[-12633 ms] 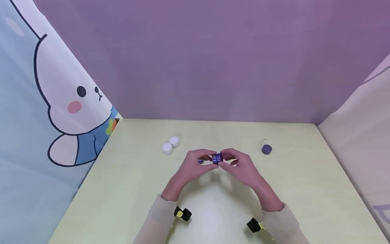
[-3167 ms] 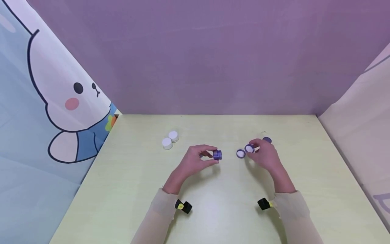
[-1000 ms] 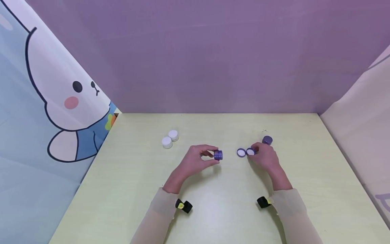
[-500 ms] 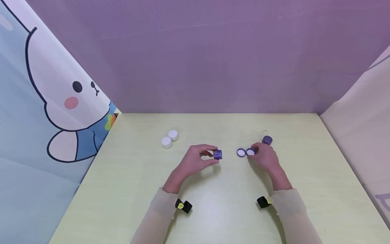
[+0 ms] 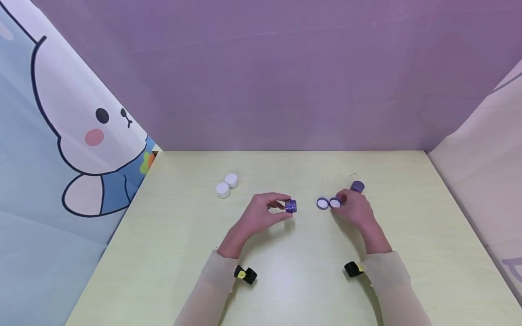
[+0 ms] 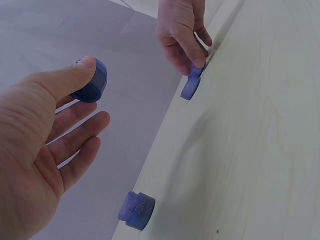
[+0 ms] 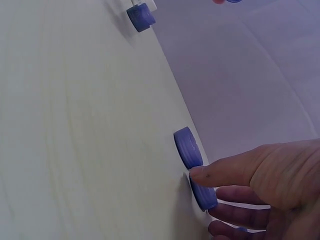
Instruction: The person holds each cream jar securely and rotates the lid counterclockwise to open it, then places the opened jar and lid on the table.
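a: what does the left hand hold?
b: its fingers pinch a small purple jar, lifted just above the tabletop.
a: and right of that jar?
b: the right hand has its fingers curled onto a purple lid lying on the tabletop, touching a second lid.
a: farther back?
b: another purple jar behind the right hand, and two white jars far left of the held jar.

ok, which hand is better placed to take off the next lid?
Probably right. The right hand already has fingertips on a loose purple lid on the table, so it twists lids; the left hand pinches a purple jar aloft and is occupied.
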